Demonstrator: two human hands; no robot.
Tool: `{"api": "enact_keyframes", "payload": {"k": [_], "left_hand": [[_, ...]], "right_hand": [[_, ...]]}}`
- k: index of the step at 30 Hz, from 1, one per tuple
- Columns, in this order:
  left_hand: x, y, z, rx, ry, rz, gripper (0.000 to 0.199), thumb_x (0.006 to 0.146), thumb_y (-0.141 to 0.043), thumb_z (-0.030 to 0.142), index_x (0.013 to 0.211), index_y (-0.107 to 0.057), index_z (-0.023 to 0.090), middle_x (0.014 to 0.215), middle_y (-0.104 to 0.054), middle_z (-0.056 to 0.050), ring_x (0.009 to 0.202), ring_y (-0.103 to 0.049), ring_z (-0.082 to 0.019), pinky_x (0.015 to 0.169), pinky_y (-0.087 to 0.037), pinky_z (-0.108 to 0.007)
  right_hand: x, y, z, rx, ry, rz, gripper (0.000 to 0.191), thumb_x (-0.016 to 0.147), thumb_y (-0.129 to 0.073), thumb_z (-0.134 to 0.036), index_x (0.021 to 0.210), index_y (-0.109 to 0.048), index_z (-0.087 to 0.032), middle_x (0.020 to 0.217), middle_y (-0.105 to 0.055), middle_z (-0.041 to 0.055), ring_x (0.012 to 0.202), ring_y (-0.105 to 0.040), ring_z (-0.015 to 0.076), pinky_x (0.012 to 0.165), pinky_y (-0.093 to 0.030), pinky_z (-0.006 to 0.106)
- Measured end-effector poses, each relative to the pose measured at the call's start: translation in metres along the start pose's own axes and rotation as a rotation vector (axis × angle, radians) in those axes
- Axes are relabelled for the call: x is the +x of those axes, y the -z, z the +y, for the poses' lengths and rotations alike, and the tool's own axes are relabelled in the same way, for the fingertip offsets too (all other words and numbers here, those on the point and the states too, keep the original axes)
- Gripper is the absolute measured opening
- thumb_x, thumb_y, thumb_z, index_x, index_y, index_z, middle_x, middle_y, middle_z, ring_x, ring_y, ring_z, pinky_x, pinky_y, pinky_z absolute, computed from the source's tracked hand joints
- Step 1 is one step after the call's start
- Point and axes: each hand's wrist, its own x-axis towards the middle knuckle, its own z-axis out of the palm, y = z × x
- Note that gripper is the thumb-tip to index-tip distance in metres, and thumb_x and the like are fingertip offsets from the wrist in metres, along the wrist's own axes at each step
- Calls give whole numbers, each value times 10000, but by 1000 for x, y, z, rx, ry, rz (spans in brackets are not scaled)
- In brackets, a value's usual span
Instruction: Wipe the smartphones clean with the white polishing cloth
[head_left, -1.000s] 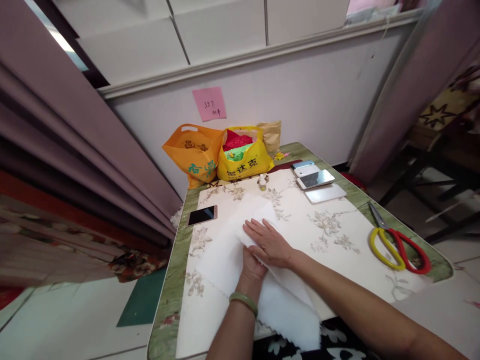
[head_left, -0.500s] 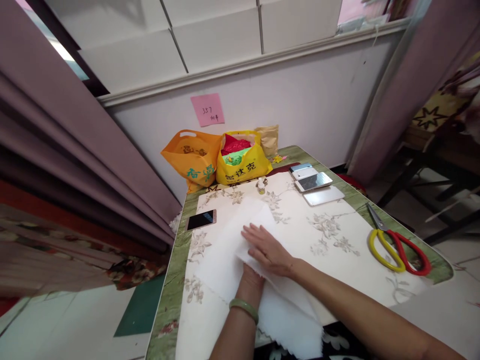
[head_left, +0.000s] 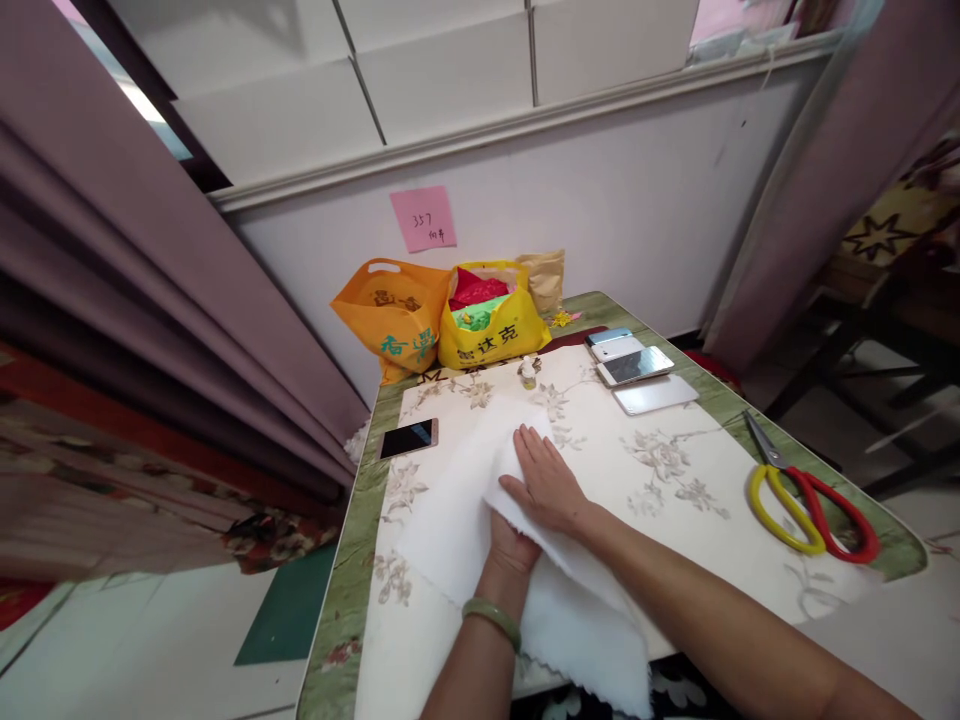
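A thin, white, felt-like cloth (head_left: 454,520) lies partly folded over on the table, its ragged near edge hanging toward my lap. My right hand (head_left: 547,485) rests flat on the upper layer, fingers stretched out and pointing away from me. Beneath that layer is my left hand (head_left: 514,545); its fingers are hidden by the cloth, and only the back of the hand and wrist show. A pale green bangle (head_left: 493,622) circles the left wrist.
Scissors (head_left: 814,510) with yellow and red handles lie at the right. Several phones (head_left: 637,367) sit at the back right, another phone (head_left: 409,438) at the left. An orange bag (head_left: 394,315), a yellow bag (head_left: 495,335) and a tiny bottle (head_left: 528,373) stand toward the wall.
My right hand has slid slightly away and to the right over the cloth, its fingers now pointing more forward. The folded layer has shifted over my left hand. The view has moved slightly.
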Motion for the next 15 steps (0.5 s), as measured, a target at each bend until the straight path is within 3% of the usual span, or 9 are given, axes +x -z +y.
{"api": "enact_keyframes", "payload": {"k": [6,12,15], "left_hand": [[-3,-8,-3,-26,-72,70,398,866,-454,277,1186,-631,122,1123,-693,-116,1175,-578,-249,1042,-435,-401],[-4,-2,-3,-23,-161,16,417,871,-418,293,1200,-632,153,1224,-649,-107,1234,-530,-239,1079,-390,-395],[-4,0,-2,-11,-181,47,415,884,-402,291,1218,-624,186,1281,-616,-88,1269,-496,-214,1104,-357,-365]], "right_hand": [[-9,-3,11,-41,-155,20,785,951,-202,-594,1509,-137,-46,1567,-136,163,1456,-88,267,1163,-105,495],[-42,-3,5,-93,15,96,704,974,-267,-499,1512,-126,-68,1561,-174,165,1454,-93,280,1158,-58,567],[-47,-1,-1,-90,157,112,643,980,-308,-418,1507,-169,-76,1556,-206,154,1452,-104,280,1168,-82,556]]}}
